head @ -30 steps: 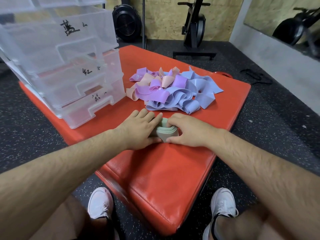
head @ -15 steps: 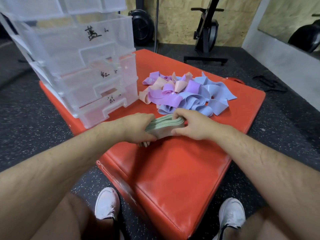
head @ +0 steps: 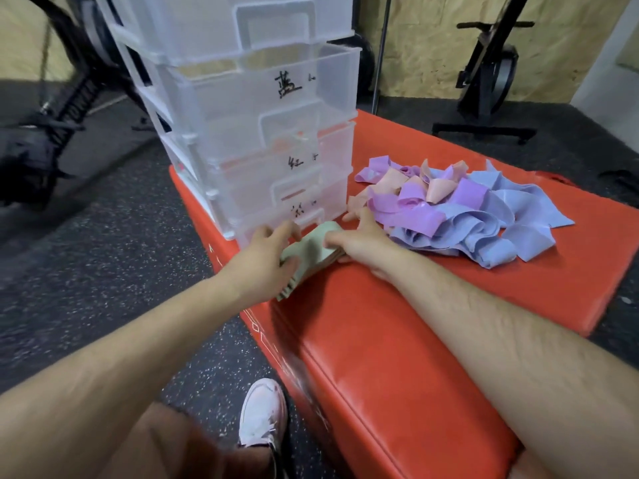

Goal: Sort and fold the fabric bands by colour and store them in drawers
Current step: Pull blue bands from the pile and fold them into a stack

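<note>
A clear plastic drawer unit (head: 262,140) is stood at the left end of the red mat (head: 397,340), its drawer fronts marked with handwritten characters. Just in front of its lowest drawer, a folded stack of pale green bands (head: 311,252) is gripped at its near end by the left hand (head: 266,261), fingers curled around it, and pinched at its far side by the right hand (head: 359,240). Further right, a loose heap of purple, pink and blue bands (head: 460,209) is spread on the mat.
</note>
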